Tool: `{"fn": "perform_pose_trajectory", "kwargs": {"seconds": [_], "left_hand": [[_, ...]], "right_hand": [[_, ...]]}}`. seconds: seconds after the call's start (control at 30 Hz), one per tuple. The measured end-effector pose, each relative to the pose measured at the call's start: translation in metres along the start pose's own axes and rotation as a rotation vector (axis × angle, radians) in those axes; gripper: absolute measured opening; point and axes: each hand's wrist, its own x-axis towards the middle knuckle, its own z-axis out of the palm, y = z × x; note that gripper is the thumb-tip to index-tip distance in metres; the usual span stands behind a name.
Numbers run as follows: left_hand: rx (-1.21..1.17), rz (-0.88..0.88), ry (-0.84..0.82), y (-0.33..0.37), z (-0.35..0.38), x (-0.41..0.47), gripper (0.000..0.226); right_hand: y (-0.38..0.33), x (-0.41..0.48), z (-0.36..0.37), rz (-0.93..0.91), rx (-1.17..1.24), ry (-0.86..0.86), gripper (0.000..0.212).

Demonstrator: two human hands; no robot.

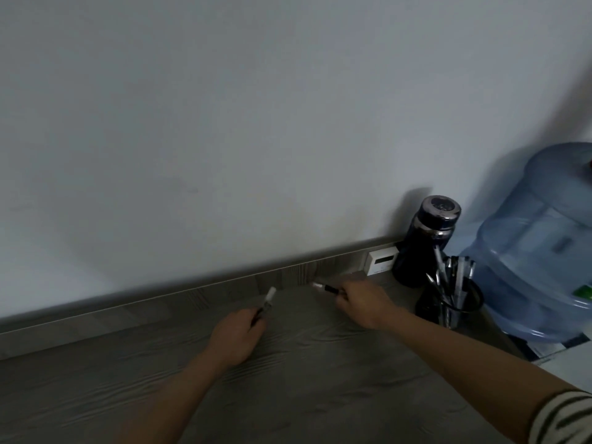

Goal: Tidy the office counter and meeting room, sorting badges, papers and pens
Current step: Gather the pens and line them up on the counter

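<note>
Head view: the left hand point(235, 334) curls round a dark white-tipped pen point(268, 299), its axis pointing to one o'clock. The right hand point(362, 304) pinches a second such pen point(326, 288), tip toward ten o'clock. The black mesh pen cup point(431, 307) stands on the grey wood-grain counter point(96, 379), at three o'clock from the right hand, which is the nearer one. Two pens are held and there is one cup; the pens inside it are too blurred to count.
</note>
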Motion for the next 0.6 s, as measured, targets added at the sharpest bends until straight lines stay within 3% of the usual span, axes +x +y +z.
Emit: {"fn": "perform_pose_trajectory", "kwargs": {"seconds": [0.13,0.27,0.37,0.6], "left_hand": [[-0.128,-0.023,0.086,0.023,0.0,0.0,0.034],[-0.196,-0.015,0.092,0.048,0.0,0.004,0.038],[-0.174,0.024,0.102,0.075,-0.002,0.009,0.039],[-0.161,0.144,0.087,0.13,-0.004,0.023,0.037]], "right_hand": [[0.008,-0.025,-0.022,0.079,0.272,0.087,0.022],[0.013,-0.039,-0.06,0.156,0.819,0.147,0.034],[0.024,-0.046,-0.09,0.257,1.161,0.207,0.03],[0.085,-0.061,-0.118,0.362,1.126,0.363,0.021]]}}
